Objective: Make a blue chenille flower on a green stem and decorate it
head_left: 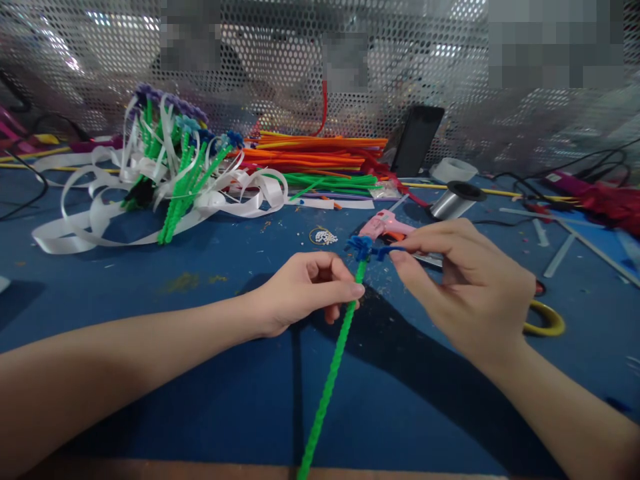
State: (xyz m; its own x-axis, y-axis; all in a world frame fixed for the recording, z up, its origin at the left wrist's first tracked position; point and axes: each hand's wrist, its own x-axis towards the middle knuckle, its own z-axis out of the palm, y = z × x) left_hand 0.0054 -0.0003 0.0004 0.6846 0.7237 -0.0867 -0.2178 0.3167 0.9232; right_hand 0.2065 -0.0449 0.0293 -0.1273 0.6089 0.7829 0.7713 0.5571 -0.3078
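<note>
My left hand (320, 285) pinches a green twisted pipe-cleaner stem (334, 367) between thumb and fingers, close below its top. The stem slants down toward the table's front edge. At its upper end sits a blue pipe-cleaner flower (360, 248). My right hand (465, 287) is closed with thumb and forefinger on a short blue pipe cleaner (385, 252) that reaches to the flower's right side. Just behind the flower lies a pink glue gun (383, 225), partly hidden by my right hand. White beads (326, 237) lie in a small heap beyond my left hand.
Pipe-cleaner flowers with green stems (185, 180) and loops of white ribbon (65, 233) stand at the left. Orange pipe cleaners (315, 150), a phone (418, 140) and a wire spool (456, 200) line the back. Yellow-handled scissors (553, 320) lie beside my right wrist.
</note>
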